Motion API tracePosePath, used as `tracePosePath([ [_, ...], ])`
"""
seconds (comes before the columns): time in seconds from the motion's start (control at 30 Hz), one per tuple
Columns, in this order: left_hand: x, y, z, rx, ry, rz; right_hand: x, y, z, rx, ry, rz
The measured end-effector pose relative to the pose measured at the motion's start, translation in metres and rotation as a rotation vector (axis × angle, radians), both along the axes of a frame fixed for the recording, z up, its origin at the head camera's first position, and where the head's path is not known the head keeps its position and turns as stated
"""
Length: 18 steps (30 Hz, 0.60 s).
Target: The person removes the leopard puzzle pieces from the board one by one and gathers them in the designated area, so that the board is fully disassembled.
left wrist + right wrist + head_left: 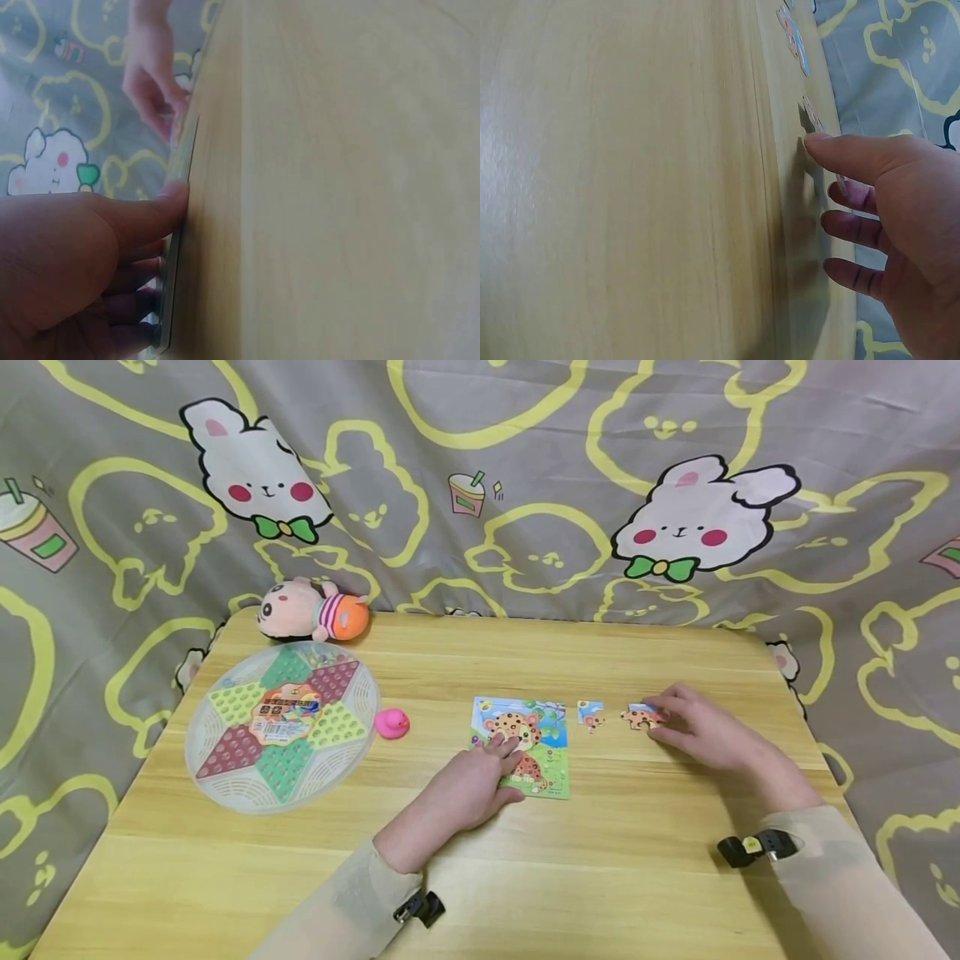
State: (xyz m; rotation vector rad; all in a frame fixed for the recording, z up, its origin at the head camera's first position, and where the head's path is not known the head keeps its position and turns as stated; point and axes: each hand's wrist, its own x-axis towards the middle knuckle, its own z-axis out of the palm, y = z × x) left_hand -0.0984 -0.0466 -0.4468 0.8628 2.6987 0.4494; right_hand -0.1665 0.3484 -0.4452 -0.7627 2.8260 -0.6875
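Note:
A square leopard jigsaw puzzle (555, 758) lies flat at the middle of the table. My left hand (467, 783) rests on its left part, with fingers extended over the picture and the thumb along the near edge, hiding some of it. To the right, my right hand (705, 731) pinches a spotted jigsaw piece (640, 717) between thumb and fingers. In the right wrist view that held piece (814, 116) is tilted, with a shadow on the table beside it. Another jigsaw piece (590, 714), blue with a leopard part, lies between the puzzle and my right hand.
On the left of the wooden table (600, 877) lies a round Chinese checkers board (225, 781). Beside it sits a small pink toy duck (391, 723). A plush doll (315, 612) lies at the back left edge. A patterned curtain (525, 460) hangs behind the table.

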Motion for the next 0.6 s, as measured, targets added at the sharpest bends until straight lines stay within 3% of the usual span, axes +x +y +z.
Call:
tracePosePath([
  [0.37, -0.001, 0.002, 0.004, -0.058, 0.067, -0.057, -0.001, -0.003, 0.004, -0.004, -0.005, -0.002],
  [0.6, 0.001, 0.007, 0.01, -0.069, 0.107, -0.1, -0.005, -0.034, 0.02, -0.013, 0.013, 0.043],
])
